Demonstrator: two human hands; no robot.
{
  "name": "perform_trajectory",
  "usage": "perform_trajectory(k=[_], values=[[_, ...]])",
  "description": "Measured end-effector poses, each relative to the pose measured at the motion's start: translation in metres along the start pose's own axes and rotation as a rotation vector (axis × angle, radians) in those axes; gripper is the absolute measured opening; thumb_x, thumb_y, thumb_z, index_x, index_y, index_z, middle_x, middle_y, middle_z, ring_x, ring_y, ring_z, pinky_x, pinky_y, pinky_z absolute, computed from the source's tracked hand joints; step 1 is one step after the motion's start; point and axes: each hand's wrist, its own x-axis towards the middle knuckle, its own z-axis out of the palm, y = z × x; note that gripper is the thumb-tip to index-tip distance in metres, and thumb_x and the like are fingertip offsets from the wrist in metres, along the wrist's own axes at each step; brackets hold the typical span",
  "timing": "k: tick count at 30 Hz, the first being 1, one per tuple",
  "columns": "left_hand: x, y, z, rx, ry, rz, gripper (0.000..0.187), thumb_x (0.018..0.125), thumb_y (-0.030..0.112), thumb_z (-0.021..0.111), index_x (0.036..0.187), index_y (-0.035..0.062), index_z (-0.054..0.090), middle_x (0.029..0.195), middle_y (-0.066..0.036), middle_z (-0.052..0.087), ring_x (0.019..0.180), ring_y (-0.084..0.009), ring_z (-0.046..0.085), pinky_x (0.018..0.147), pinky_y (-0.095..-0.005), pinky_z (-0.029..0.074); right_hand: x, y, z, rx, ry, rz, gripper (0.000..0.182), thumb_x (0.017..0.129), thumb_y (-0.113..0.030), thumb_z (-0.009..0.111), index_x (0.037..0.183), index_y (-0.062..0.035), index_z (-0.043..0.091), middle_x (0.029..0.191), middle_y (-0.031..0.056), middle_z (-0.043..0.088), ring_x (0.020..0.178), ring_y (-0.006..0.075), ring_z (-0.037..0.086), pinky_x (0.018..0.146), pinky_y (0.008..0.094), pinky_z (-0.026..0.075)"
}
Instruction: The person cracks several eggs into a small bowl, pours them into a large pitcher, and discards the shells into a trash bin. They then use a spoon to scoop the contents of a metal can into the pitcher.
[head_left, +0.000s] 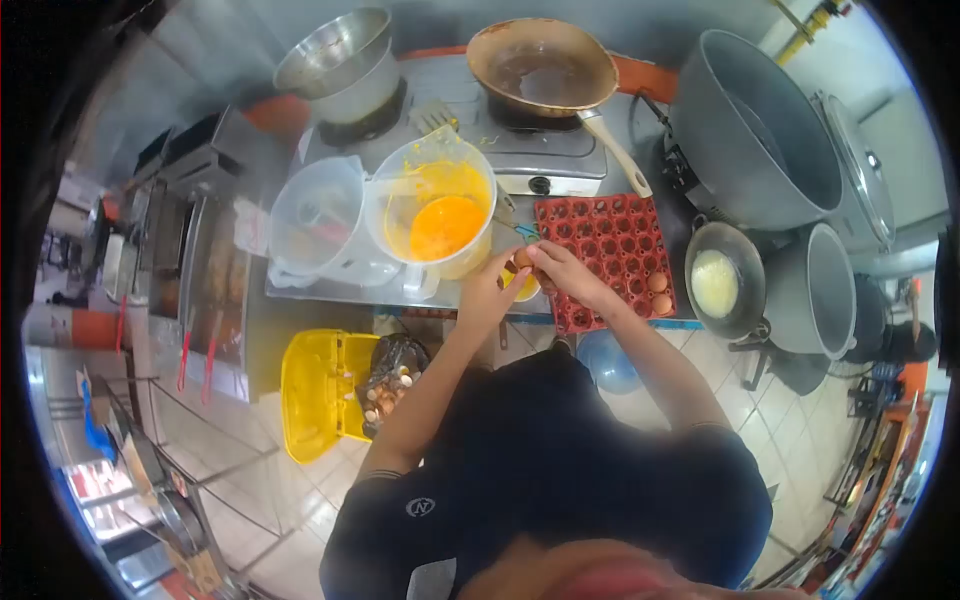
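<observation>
Both my hands meet on a brown egg (522, 260) above a small bowl (527, 289) at the counter's front edge. My left hand (490, 285) grips the egg from the left, my right hand (562, 268) from the right. Just behind them stands a clear jug (432, 205) holding orange beaten egg. A red egg tray (605, 255) lies to the right, with two eggs (657, 292) left in its near right corner.
An empty clear jug (315, 215) stands left of the full one. Behind are a stove with a steel pot (340, 62) and a brown frying pan (543, 68). Large grey pots (760, 130) stand right. A yellow bin (320, 392) with eggshells sits on the floor.
</observation>
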Motion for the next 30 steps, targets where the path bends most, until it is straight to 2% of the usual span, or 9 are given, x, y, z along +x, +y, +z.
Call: perform_trajectory(k=[2, 4, 9, 11, 14, 18, 22, 26, 30], values=[[0.000, -0.018, 0.007, 0.089, 0.009, 0.042, 0.043, 0.086, 0.017, 0.076, 0.126, 0.0044, 0.067, 0.080, -0.008, 0.067, 0.053, -0.0159, 0.054, 0.054, -0.0309, 0.045, 0.001, 0.004, -0.006, -0.005, -0.014, 0.023, 0.046, 0.107, -0.044, 0.051, 0.128, -0.0038, 0.055, 0.074, -0.0038, 0.046, 0.059, 0.0061, 0.041, 0.050, 0.0240, 0.031], [-0.002, -0.016, 0.006, 0.174, 0.035, 0.069, 0.042, 0.086, 0.017, 0.077, 0.124, 0.0047, 0.068, 0.079, -0.010, 0.066, 0.053, -0.0164, 0.054, 0.055, -0.0315, 0.046, 0.001, 0.007, -0.007, -0.091, -0.045, 0.064, 0.043, 0.104, -0.036, 0.054, 0.132, -0.0032, 0.055, 0.081, -0.0013, 0.054, 0.063, 0.0070, 0.047, 0.054, 0.0243, 0.038], [-0.002, -0.017, 0.006, 0.428, 0.010, 0.164, 0.044, 0.082, 0.026, 0.078, 0.122, 0.0096, 0.071, 0.080, -0.016, 0.069, 0.066, -0.0327, 0.066, 0.063, -0.0412, 0.053, 0.008, 0.010, -0.009, -0.337, -0.045, 0.037, 0.044, 0.096, -0.025, 0.058, 0.134, -0.0015, 0.054, 0.100, 0.0074, 0.067, 0.075, 0.0146, 0.062, 0.066, 0.0302, 0.052], [-0.003, -0.027, 0.013, 0.455, 0.026, 0.170, 0.043, 0.082, 0.027, 0.079, 0.121, 0.0105, 0.071, 0.082, -0.016, 0.069, 0.071, -0.0353, 0.067, 0.066, -0.0433, 0.054, 0.016, 0.025, -0.007, -0.640, 0.015, -0.265, 0.042, 0.093, -0.020, 0.057, 0.129, 0.0014, 0.054, 0.112, 0.0151, 0.070, 0.090, 0.0242, 0.070, 0.082, 0.0360, 0.055], [-0.004, -0.042, 0.021, 0.499, 0.012, 0.109, 0.044, 0.080, 0.028, 0.079, 0.120, 0.0124, 0.072, 0.085, -0.017, 0.069, 0.078, -0.0377, 0.068, 0.070, -0.0455, 0.054, 0.027, 0.022, 0.002, -0.553, -0.067, -0.037, 0.038, 0.094, -0.019, 0.056, 0.124, 0.0024, 0.054, 0.113, 0.0194, 0.070, 0.102, 0.0290, 0.071, 0.091, 0.0392, 0.053], [-0.011, -0.055, 0.017, 0.532, -0.059, -0.010, 0.047, 0.077, 0.023, 0.080, 0.122, 0.0126, 0.070, 0.092, -0.016, 0.069, 0.084, -0.0363, 0.068, 0.073, -0.0444, 0.055, 0.036, 0.046, -0.002, -0.731, -0.023, -0.096, 0.043, 0.094, -0.024, 0.056, 0.127, 0.0031, 0.051, 0.113, 0.0239, 0.069, 0.106, 0.0360, 0.069, 0.093, 0.0419, 0.053], [-0.019, -0.067, 0.016, 0.435, 0.051, 0.170, 0.048, 0.079, 0.017, 0.075, 0.127, 0.0160, 0.068, 0.094, -0.011, 0.069, 0.083, -0.0343, 0.069, 0.072, -0.0441, 0.057, 0.034, 0.056, -0.007, -0.888, 0.028, -0.222, 0.054, 0.094, -0.026, 0.056, 0.140, 0.0000, 0.048, 0.116, 0.0280, 0.066, 0.106, 0.0417, 0.066, 0.091, 0.0449, 0.053], [-0.019, -0.059, 0.014, 0.385, 0.104, 0.191, 0.048, 0.083, 0.008, 0.073, 0.130, 0.0160, 0.068, 0.097, -0.013, 0.072, 0.083, -0.0322, 0.070, 0.075, -0.0388, 0.057, 0.026, 0.041, -0.009, -0.848, -0.016, -0.266, 0.055, 0.092, -0.026, 0.060, 0.139, 0.0000, 0.049, 0.114, 0.0262, 0.067, 0.103, 0.0384, 0.068, 0.089, 0.0430, 0.053], [-0.018, -0.048, 0.017, 0.297, 0.049, 0.071, 0.052, 0.086, 0.008, 0.071, 0.136, 0.0185, 0.064, 0.096, -0.014, 0.073, 0.078, -0.0301, 0.071, 0.072, -0.0385, 0.058, 0.018, 0.023, -0.016, -0.543, 0.011, -0.062, 0.051, 0.095, -0.022, 0.066, 0.139, -0.0023, 0.051, 0.111, 0.0166, 0.069, 0.099, 0.0245, 0.068, 0.083, 0.0360, 0.054]])
